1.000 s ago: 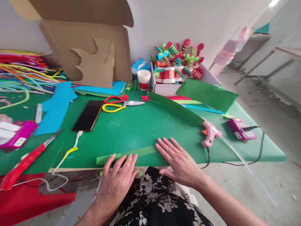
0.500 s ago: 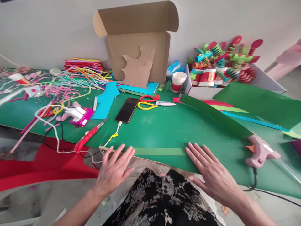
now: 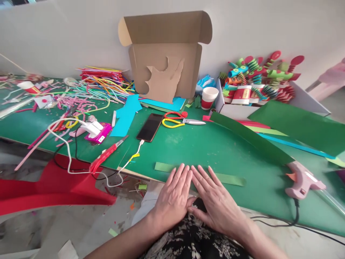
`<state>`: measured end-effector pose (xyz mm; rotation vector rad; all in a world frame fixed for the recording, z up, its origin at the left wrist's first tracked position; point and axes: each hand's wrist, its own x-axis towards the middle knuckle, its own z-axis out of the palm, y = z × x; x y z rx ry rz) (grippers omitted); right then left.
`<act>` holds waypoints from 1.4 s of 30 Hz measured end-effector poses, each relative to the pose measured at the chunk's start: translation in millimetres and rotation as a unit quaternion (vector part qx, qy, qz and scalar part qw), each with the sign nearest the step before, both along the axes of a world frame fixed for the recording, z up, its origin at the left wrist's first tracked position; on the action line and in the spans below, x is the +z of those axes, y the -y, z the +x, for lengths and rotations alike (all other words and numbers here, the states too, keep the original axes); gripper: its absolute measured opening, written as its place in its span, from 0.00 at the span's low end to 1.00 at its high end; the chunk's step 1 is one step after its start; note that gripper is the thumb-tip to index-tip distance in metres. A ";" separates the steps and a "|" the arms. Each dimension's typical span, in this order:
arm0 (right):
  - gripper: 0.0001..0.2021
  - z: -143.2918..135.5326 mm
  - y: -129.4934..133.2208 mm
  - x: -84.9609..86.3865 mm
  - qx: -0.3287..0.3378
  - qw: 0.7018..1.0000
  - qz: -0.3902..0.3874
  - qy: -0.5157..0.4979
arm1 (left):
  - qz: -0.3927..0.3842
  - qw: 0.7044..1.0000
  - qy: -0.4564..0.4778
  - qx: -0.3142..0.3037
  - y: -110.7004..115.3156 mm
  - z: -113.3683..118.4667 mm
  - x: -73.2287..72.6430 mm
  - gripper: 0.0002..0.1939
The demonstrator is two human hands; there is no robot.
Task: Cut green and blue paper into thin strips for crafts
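Note:
Lying along the front edge of the green table is a light green paper strip (image 3: pixel 231 179). My left hand (image 3: pixel 175 194) rests flat, its fingertips on the middle of the strip. Right beside it my right hand (image 3: pixel 212 196) also lies flat, fingers stretched out over the strip. The two hands nearly touch at their index fingers and thumbs, and they hide the strip's middle. Both ends of the strip show to the left and right. Behind the hands are scissors (image 3: pixel 198 122) with red and yellow handles and a dark phone (image 3: pixel 150 127) on a white cable.
A pink glue gun (image 3: pixel 300 180) lies at the right by a dark green sheet (image 3: pixel 250 140). Further left are a red utility knife (image 3: pixel 105 154), a pink power socket (image 3: pixel 99 135) and pipe cleaners (image 3: pixel 101 82). An open cardboard box (image 3: pixel 164 50), paper cups (image 3: pixel 209 98) and a box of paper crafts (image 3: pixel 253 82) stand behind.
Both hands have come together from the strip's two ends to its middle, uncovering the ends. The camera view has shifted slightly.

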<state>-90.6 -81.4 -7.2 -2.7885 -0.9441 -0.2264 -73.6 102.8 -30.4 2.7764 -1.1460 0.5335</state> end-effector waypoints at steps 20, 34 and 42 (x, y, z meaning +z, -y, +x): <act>0.41 -38.4 76.0 -17.0 -0.136 0.988 -0.061 0.040 | 0.015 0.999 -0.032 -0.007 -105.5 38.1 -1.7 0.33; 0.47 25.3 -100.5 -10.0 -0.042 0.998 0.039 -0.010 | -0.016 0.996 0.068 -0.050 -110.5 41.3 -23.4 0.34; 0.43 -9.4 -7.6 -10.9 -0.125 0.990 0.043 -0.046 | -0.043 0.998 0.048 -0.025 -105.4 36.0 -19.8 0.34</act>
